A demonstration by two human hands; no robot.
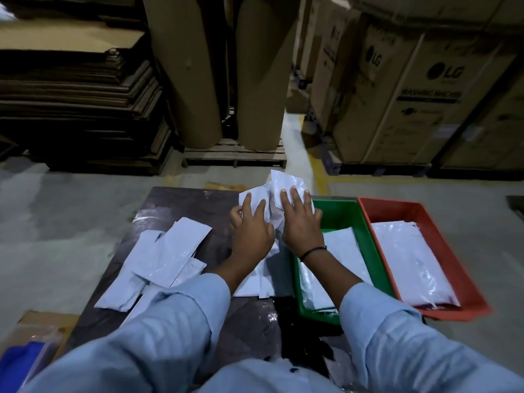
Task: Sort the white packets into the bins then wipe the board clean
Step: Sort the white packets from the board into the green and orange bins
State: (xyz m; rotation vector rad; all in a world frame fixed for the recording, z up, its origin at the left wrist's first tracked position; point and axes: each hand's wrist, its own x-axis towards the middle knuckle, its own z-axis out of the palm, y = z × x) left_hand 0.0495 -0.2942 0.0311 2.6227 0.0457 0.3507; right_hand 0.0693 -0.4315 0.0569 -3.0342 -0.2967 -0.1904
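Loose packets (170, 251) lie fanned on the board (184, 202), left side. Our left hand (251, 231) and right hand (300, 222) reach forward side by side, palms down, fingers spread straight, pressing a crumpled heap (273, 188) at the far edge. Rightward, green bin (340, 214) and red bin (397, 211) hold packets.

A flattened cardboard stack (76, 109) sits left, two cardboard rolls (198, 66) stand on a wooden pallet (235, 154), LG boxes (411, 95) right.
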